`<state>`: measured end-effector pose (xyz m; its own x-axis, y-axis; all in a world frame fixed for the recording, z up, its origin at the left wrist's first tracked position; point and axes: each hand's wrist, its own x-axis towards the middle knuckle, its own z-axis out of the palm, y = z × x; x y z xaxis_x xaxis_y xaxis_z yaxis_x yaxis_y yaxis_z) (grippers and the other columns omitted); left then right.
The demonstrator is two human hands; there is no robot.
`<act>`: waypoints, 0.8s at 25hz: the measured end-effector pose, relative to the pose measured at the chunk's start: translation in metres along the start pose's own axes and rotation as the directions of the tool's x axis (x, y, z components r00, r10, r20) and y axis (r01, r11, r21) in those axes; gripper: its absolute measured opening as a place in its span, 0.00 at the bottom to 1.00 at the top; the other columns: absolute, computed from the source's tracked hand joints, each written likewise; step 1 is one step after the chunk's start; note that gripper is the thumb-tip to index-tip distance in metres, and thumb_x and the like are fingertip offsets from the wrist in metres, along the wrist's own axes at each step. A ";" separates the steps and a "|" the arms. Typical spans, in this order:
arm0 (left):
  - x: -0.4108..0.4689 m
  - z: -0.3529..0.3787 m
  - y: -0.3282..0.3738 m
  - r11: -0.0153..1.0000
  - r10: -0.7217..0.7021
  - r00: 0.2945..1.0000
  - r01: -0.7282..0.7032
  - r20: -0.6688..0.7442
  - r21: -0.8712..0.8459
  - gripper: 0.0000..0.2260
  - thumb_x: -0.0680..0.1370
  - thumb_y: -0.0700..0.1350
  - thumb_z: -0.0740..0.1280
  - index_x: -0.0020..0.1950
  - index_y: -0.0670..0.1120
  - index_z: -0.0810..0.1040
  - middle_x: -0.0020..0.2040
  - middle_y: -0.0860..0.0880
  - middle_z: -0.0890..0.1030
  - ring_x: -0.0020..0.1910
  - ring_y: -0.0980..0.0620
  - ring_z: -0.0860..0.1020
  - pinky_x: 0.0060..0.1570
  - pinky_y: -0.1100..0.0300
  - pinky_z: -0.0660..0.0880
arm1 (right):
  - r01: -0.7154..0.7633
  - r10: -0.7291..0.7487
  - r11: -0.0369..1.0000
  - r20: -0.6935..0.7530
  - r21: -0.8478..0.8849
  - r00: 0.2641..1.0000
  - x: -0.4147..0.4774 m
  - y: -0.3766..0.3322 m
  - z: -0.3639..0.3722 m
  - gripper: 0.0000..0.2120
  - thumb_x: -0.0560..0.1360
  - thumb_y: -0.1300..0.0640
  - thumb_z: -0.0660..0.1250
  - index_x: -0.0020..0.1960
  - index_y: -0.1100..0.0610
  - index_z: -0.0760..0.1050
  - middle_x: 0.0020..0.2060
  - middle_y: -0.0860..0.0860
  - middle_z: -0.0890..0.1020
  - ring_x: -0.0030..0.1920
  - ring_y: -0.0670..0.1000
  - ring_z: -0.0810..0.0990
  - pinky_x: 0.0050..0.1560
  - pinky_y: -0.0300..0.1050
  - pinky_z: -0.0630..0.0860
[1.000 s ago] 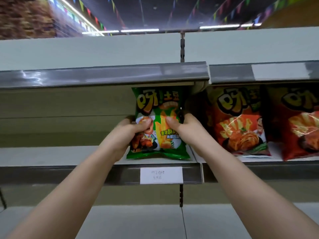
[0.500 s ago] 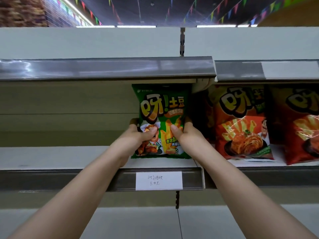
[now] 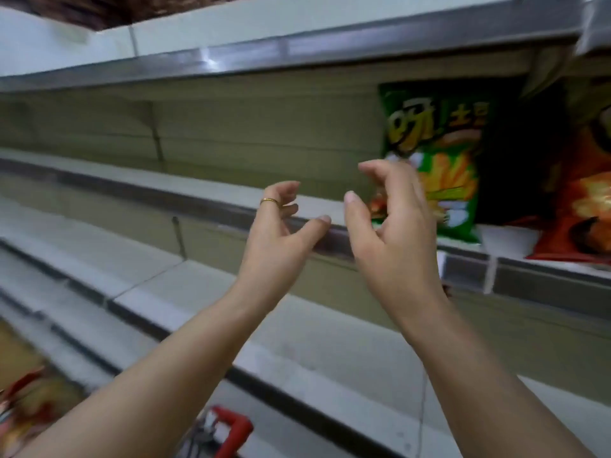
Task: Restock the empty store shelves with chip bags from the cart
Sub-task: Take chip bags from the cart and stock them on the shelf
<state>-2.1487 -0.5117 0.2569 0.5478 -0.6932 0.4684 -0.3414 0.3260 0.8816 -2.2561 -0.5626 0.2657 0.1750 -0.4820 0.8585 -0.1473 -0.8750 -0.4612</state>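
A green chip bag [image 3: 439, 150] stands upright on the middle shelf [image 3: 205, 190], at the right end of its bare stretch. Both hands hover in front of the shelf, clear of the bag. My left hand [image 3: 281, 226], with a gold ring on one finger, has its fingers curled apart and holds nothing. My right hand [image 3: 393, 233] is just left of and in front of the green bag, fingers spread, holding nothing. The cart's red handle [image 3: 233, 431] shows at the bottom edge, and chip bags in the cart [image 3: 23, 411] appear blurred at the lower left.
Red-orange chip bags [image 3: 582, 190] stand to the right of the green one on the same shelf. The shelf above [image 3: 231, 57] overhangs the bags. Lower shelves [image 3: 158, 292] run bare to the left. The view is tilted and blurred.
Both hands have let go of the green bag and drawn back from it. The bag stays standing on the shelf. The view has swung left and down, bringing the cart into sight.
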 end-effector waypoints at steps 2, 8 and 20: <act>-0.020 -0.034 -0.009 0.998 -0.043 0.996 0.047 -0.081 0.049 0.17 0.72 0.43 0.72 0.57 0.54 0.70 0.56 0.56 0.74 0.59 0.57 0.73 0.61 0.58 0.70 | -0.031 0.022 0.991 0.068 0.129 0.997 -0.018 -0.013 0.030 0.13 0.74 0.59 0.61 0.58 0.60 0.72 0.52 0.47 0.72 0.52 0.37 0.68 0.53 0.24 0.64; -0.069 -0.151 -0.031 0.963 -0.189 0.901 0.249 -0.391 0.107 0.16 0.74 0.42 0.70 0.59 0.50 0.70 0.57 0.51 0.74 0.60 0.53 0.74 0.56 0.62 0.72 | -0.104 -0.061 0.923 0.407 0.370 0.911 -0.070 -0.068 0.127 0.12 0.75 0.62 0.63 0.58 0.62 0.73 0.52 0.50 0.74 0.52 0.41 0.70 0.54 0.26 0.64; -0.152 -0.337 -0.105 0.863 -0.378 0.583 0.503 -0.719 -0.045 0.12 0.75 0.38 0.68 0.56 0.46 0.71 0.52 0.47 0.76 0.48 0.53 0.76 0.45 0.62 0.74 | -0.273 -0.153 0.902 0.840 0.333 0.521 -0.182 -0.164 0.322 0.13 0.77 0.60 0.61 0.62 0.59 0.70 0.55 0.50 0.72 0.56 0.46 0.72 0.55 0.35 0.67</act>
<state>-1.9386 -0.2241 0.1131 0.9977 -0.0655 -0.0181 0.0156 -0.0386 0.9991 -1.9505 -0.3455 0.1128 0.9312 -0.1561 0.3294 0.1438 -0.6730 -0.7256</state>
